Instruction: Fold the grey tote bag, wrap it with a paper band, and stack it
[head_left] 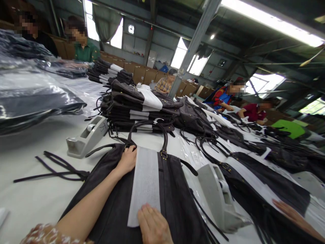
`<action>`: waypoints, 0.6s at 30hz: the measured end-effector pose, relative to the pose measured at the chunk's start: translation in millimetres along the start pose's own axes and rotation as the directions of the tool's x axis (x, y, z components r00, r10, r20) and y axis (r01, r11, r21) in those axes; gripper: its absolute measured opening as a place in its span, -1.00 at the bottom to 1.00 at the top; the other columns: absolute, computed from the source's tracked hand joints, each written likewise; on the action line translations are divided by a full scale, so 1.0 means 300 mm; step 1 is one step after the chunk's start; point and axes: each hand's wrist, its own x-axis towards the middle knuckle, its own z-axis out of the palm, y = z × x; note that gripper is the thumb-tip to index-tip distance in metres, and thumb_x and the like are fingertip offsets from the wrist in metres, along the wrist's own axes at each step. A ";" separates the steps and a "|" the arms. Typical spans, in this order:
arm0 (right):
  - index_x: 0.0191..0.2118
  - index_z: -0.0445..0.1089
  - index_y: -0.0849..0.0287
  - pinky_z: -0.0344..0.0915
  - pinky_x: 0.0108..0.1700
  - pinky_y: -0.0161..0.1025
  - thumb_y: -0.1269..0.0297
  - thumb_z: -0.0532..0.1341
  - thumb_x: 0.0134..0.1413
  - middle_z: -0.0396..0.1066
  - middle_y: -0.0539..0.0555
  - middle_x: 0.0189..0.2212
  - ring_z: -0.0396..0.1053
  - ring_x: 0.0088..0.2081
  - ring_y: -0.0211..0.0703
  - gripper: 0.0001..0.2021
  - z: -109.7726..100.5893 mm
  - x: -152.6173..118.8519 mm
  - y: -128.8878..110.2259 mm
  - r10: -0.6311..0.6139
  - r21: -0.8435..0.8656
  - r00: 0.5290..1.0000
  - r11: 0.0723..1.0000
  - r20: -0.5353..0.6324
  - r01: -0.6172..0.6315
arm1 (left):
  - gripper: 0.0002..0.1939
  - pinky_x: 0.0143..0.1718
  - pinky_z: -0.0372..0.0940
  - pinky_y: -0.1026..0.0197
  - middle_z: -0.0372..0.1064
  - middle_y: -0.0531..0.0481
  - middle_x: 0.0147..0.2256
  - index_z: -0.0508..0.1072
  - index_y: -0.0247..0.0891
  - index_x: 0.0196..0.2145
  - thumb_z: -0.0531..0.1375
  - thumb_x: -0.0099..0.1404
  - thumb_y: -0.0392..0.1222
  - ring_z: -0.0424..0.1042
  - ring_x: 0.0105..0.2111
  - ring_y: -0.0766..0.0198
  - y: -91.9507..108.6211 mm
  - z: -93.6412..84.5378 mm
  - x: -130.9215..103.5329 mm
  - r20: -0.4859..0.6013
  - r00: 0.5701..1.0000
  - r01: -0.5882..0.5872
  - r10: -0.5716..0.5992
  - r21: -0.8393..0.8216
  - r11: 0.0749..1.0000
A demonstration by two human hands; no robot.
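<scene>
Under the grey metal roof (256, 37), a wide white table (27, 206) bears a flat charcoal-black fabric tote bag (177, 189), its front crossed lengthwise by a pale, papery strip (146, 173). From where I stand, the right hand (155, 225) lies flat, fingers together, on the strip's lower end, while the left hand (127, 159) rests at its upper edge, though whether it pinches anything I cannot tell. Uneven pressure could skew the strip, and dragging the bag could snag its thin dark cord (212, 220) on the grey plastic tape dispenser (215, 200) just beside it.

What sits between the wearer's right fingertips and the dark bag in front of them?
The lower part of a white strip. In the head view it lies on the dark bag, with the right hand's fingertips over it.
</scene>
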 end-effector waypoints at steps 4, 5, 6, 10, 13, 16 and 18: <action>-0.31 0.40 0.21 0.39 -0.30 -0.27 0.55 -0.11 0.12 0.53 0.15 -0.44 0.50 -0.40 -0.13 -0.65 0.031 -0.021 -0.020 0.017 -0.043 0.999 0.999 -0.045 -0.019 | -0.47 0.01 0.26 0.23 0.42 -0.06 -0.08 0.46 -0.25 -0.08 -0.11 0.13 -0.54 0.38 -0.08 0.27 -0.031 -0.007 0.024 -0.038 0.999 0.000 -0.004 -0.096 0.995; -0.33 0.40 0.21 0.39 -0.31 -0.27 0.55 -0.11 0.13 0.53 0.14 -0.46 0.50 -0.41 -0.14 -0.66 0.039 -0.025 -0.023 0.013 -0.051 0.998 0.999 -0.056 -0.016 | -0.46 -0.01 0.28 0.26 0.45 -0.05 -0.12 0.46 -0.28 -0.09 -0.13 0.12 -0.55 0.41 -0.13 0.30 -0.034 -0.010 0.026 -0.060 0.998 0.023 -0.030 -0.109 0.994; -0.34 0.40 0.20 0.38 -0.31 -0.27 0.56 -0.10 0.13 0.53 0.13 -0.47 0.50 -0.42 -0.15 -0.66 0.047 -0.029 -0.026 0.008 -0.057 0.998 0.998 -0.068 -0.012 | -0.48 -0.04 0.30 0.27 0.46 -0.06 -0.14 0.45 -0.31 -0.08 -0.14 0.14 -0.54 0.43 -0.17 0.31 -0.033 -0.014 0.025 -0.090 0.994 0.052 -0.063 -0.117 0.992; -0.38 0.41 0.20 0.37 -0.30 -0.30 0.57 -0.06 0.13 0.53 0.11 -0.48 0.49 -0.44 -0.18 -0.68 0.066 -0.039 -0.040 0.022 -0.059 0.994 0.998 -0.111 -0.029 | -0.57 0.07 0.25 0.11 0.35 -0.20 0.01 0.34 -0.39 0.04 -0.12 0.29 -0.38 0.36 -0.02 0.15 0.010 -0.022 0.008 -0.220 0.967 0.113 -0.132 -0.100 0.989; -0.35 0.41 0.20 0.37 -0.29 -0.28 0.57 -0.06 0.12 0.53 0.12 -0.45 0.50 -0.42 -0.17 -0.68 0.069 -0.042 -0.050 0.037 -0.030 0.995 0.999 -0.098 -0.040 | -0.57 0.17 0.12 0.00 0.12 -0.21 0.20 0.26 -0.32 0.13 -0.07 0.35 -0.23 0.16 0.17 0.03 0.074 -0.011 -0.022 -0.231 0.973 0.015 -0.020 -0.024 1.000; -0.30 0.41 0.21 0.36 -0.27 -0.28 0.56 -0.06 0.14 0.54 0.14 -0.40 0.50 -0.38 -0.16 -0.69 0.061 -0.037 -0.053 0.039 0.001 0.998 0.999 -0.050 -0.039 | -0.51 0.19 0.07 -0.07 -0.01 -0.29 0.27 0.17 -0.34 0.20 -0.09 0.39 -0.08 0.00 0.25 -0.05 0.134 0.024 -0.071 -0.131 0.981 -0.128 0.142 0.106 0.986; -0.28 0.40 0.21 0.35 -0.29 -0.29 0.53 -0.09 0.16 0.54 0.14 -0.39 0.50 -0.38 -0.17 -0.68 0.053 -0.029 -0.050 0.039 0.013 0.999 0.999 -0.031 -0.038 | -0.46 0.20 0.03 -0.12 -0.04 -0.33 0.27 0.12 -0.35 0.23 -0.10 0.40 -0.02 -0.08 0.28 -0.12 0.163 0.057 -0.111 -0.035 0.980 -0.184 0.194 0.184 0.965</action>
